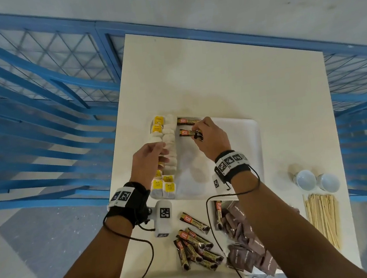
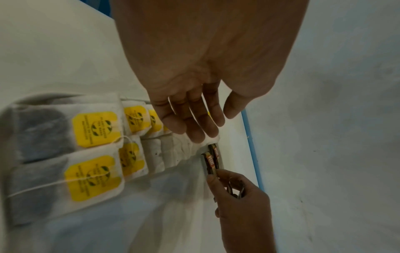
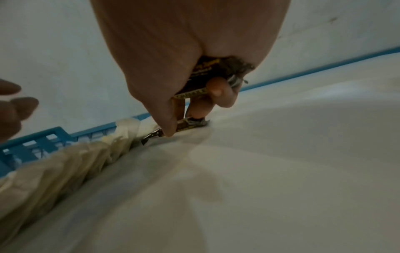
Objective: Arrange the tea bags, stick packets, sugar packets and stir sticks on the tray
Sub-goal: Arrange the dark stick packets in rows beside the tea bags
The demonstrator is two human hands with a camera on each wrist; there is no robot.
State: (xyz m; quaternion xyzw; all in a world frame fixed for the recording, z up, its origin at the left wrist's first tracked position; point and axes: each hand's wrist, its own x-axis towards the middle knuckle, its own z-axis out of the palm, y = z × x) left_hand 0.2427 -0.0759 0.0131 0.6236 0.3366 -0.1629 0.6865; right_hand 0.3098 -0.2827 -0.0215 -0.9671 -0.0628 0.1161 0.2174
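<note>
Head view looks down on a white desk point(image 1: 240, 83) with a white tray point(image 1: 249, 136) at its middle. Tea bags point(image 1: 167, 140) with yellow tags lie in two overlapping rows along the tray's 9 o'clock edge, running from 12 toward 6 o'clock. Just beside the top of those rows, two stick packets lie flat on the tray, one point(image 1: 187, 120) at the far edge and a second point(image 1: 187, 132) just nearer.

The right hand point(image 1: 209, 138) is over the tray at about 12 o'clock. Its thumb and forefinger pinch the end of the second stick packet, and the other fingers point(image 3: 218, 92) are curled round more stick packets held against the palm, as the right wrist view shows. The left hand point(image 1: 148, 163) hovers over the tea bags with fingers point(image 2: 194, 119) straight and relaxed, tips at or just above the bags; it holds nothing.

Toward 6 o'clock of the tray, on the desk, lies a loose pile of stick packets point(image 1: 196, 244). At 5 o'clock of the tray a heap of brown sugar packets point(image 1: 247, 240) lies in a shallow white holder. Stir sticks point(image 1: 323, 217) lie in a bundle near the desk's 3 o'clock edge, well apart from the tray, with two white cups point(image 1: 316, 181) just beyond them. Blue railings point(image 1: 39, 108) stand past the desk on both sides.
</note>
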